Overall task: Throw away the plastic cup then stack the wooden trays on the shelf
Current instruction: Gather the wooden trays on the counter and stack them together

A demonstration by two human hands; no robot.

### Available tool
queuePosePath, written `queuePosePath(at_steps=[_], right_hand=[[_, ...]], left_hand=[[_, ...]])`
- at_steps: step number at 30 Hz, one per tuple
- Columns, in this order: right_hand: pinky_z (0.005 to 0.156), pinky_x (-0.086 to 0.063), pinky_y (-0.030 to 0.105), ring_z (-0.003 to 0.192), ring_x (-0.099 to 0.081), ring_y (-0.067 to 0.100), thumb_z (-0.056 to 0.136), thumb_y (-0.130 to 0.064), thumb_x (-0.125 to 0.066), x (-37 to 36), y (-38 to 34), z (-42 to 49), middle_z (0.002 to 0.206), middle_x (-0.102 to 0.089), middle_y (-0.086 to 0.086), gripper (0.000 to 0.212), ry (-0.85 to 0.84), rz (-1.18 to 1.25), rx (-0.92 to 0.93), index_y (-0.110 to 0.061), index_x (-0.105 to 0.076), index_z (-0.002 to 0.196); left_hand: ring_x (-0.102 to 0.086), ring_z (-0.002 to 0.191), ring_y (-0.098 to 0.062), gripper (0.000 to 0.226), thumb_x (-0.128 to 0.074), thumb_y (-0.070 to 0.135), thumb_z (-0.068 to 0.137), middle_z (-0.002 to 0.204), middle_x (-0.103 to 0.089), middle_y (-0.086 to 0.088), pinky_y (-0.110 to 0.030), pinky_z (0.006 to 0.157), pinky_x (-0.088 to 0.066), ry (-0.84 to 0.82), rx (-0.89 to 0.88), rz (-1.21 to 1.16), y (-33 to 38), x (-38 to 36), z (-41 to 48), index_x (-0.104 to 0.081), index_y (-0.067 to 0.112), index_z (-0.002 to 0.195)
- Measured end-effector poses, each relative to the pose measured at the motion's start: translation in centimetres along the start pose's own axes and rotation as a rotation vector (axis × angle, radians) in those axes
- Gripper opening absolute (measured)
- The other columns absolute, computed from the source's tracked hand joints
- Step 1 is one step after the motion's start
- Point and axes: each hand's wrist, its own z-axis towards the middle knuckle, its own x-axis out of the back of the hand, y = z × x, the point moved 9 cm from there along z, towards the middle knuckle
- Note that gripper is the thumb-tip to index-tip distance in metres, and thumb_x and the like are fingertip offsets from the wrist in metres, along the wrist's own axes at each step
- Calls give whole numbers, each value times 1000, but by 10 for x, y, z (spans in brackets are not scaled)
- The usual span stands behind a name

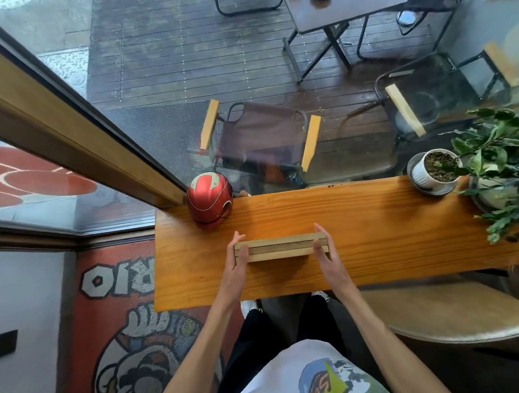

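A stack of pale wooden trays (281, 247), seen edge-on, is above the orange wooden shelf (376, 234) by the window. My left hand (237, 260) presses flat against the stack's left end. My right hand (327, 251) presses against its right end. Both hands clamp the stack between them, and a shadow lies on the shelf under it. No plastic cup is in view.
A red helmet (210, 201) sits on the shelf's far left corner, close to the trays. A white potted plant (436, 170) and a leafy plant (503, 175) fill the right end. A round stool (454, 315) stands at lower right. Glass borders the shelf's far edge.
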Motion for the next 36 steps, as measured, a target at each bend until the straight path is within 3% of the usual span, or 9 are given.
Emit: queuePosePath(at_steps=[4,10,13,16,20,22,25,30,36], right_hand=[[112,-31,38,140,-37,15,63,-96,-38,3,1,-1,152,-42,-8,100,145,135,4,-37,-43,144],[115,-35,40,132,-46,12,87,-64,-45,1,-2,2,143,-52,-7,61,233,232,-2,-31,-51,139],[112,-35,40,137,-42,16,80,-76,-46,0,-3,-2,147,-49,-7,73,226,185,16,-35,-49,140],[112,-29,40,141,-32,12,63,-94,-45,2,-1,-7,156,-36,-11,102,143,99,40,-37,-39,147],[111,-22,37,145,-15,5,59,-87,-60,4,-10,-9,163,-12,-17,116,-6,-143,173,-43,-13,154],[115,-22,39,148,-14,7,66,-72,-71,5,-10,-11,165,-10,-13,111,-30,-257,223,-39,-12,155],[119,-26,50,147,-20,10,77,-47,-70,9,-15,-10,163,-21,-4,91,-2,-355,312,-27,-24,152],[119,-24,43,149,-18,9,81,-39,-69,8,-11,-7,163,-21,-3,87,17,-312,319,-25,-24,153],[115,-27,32,144,-26,1,83,-31,-74,7,5,-6,160,-27,-10,88,51,-195,245,-33,-21,154]], left_hand=[[-37,139,-9,57,-33,50,99,150,-44,5,-21,108,-29,203,60,-181,-3,3,-1,-48,17,143],[-37,133,-2,51,-29,45,104,143,-45,12,-13,100,-29,246,49,-169,-1,3,3,-48,17,142],[-37,135,-5,51,-27,42,105,141,-44,12,-9,98,-29,256,16,-136,2,4,-2,-46,14,143],[-29,144,-9,55,-26,47,102,153,-36,8,-20,109,-24,169,41,-77,-6,1,-9,-41,17,146],[-13,145,0,107,-48,84,70,161,-8,17,-23,111,-19,-32,-31,59,-10,1,-14,-8,34,156],[-12,143,4,116,-65,77,63,160,-3,19,-22,111,-20,-95,-67,146,-11,-1,-18,-1,41,154],[-13,148,-7,110,-76,58,69,165,-3,8,-33,119,-20,-91,-104,243,-12,1,-16,-6,38,151],[-17,136,10,105,-77,26,82,157,-12,11,0,106,-16,-148,-109,300,-14,-1,-14,-3,19,156],[-23,130,15,91,-68,8,90,147,-25,15,-12,111,-21,-150,-77,304,-25,8,-8,-8,17,157]])
